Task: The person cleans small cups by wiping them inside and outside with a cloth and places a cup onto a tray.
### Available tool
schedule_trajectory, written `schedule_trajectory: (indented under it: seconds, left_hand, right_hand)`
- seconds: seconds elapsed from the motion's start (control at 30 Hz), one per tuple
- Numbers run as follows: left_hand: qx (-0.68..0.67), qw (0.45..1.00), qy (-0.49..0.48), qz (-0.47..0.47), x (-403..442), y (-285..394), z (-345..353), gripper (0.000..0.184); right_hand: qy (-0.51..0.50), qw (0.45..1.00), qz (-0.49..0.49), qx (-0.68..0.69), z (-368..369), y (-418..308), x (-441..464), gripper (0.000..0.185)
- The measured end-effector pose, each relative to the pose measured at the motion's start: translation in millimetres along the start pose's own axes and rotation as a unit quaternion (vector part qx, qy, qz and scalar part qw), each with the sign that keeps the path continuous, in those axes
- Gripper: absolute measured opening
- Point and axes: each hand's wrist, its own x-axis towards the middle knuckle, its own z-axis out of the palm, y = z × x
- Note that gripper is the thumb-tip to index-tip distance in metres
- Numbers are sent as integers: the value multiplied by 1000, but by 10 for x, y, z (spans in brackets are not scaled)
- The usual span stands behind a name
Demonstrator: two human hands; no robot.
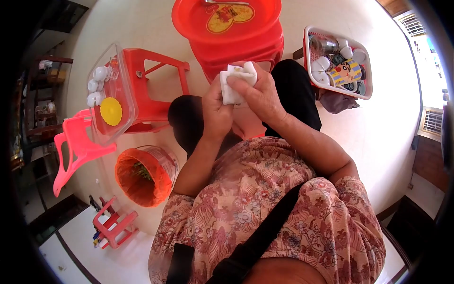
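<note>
Both hands meet in front of my knees around a folded white cloth [231, 95]. My left hand [215, 106] is closed on its left side. From the right, my right hand [264, 94] grips it, thumb pressed across the front. Whether anything sits inside the cloth is hidden. Just beyond the hands is a round red tray [189, 21] with a yellow printed pattern, set on red stools [236, 52]. A metal utensil [231, 3] lies at the tray's far side.
At left, a clear plastic tub [130, 111] holding small white cups [94, 98] and a yellow scalloped lid [110, 111] rests on a red stool [156, 57]. Below it stands an orange-lined bin [124, 165]. At right is a white-rimmed basket [369, 90] of cups and jars.
</note>
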Motion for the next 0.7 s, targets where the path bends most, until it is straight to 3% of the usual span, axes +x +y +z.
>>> schedule_trajectory:
  seconds: [0.07, 0.17, 0.27, 0.37, 0.57, 0.63, 0.7]
  left_hand:
    - [-22, 999, -4, -46, -20, 39, 10, 32]
    - [129, 982, -47, 132, 30, 12, 26, 22]
    - [224, 936, -107, 249, 91, 37, -50, 24]
    - [229, 936, -122, 236, 127, 32, -70, 21]
    - [117, 992, -19, 38, 68, 86, 35, 18]
    - [90, 995, -10, 40, 90, 79, 7, 20]
    - [62, 997, 0, 42, 111, 71, -36, 23]
  right_hand:
    - [31, 999, 27, 35, -21, 8, 50, 23]
    - [19, 988, 94, 120, -96, -64, 165, 19]
    - [3, 971, 156, 180, -184, -67, 266, 17]
    - [21, 963, 167, 209, -173, -86, 299, 18]
    - [20, 988, 62, 142, -109, 12, 193, 22]
    - [-12, 996, -30, 82, -9, 13, 91, 24]
    - [-1, 998, -32, 55, 19, -27, 54, 25]
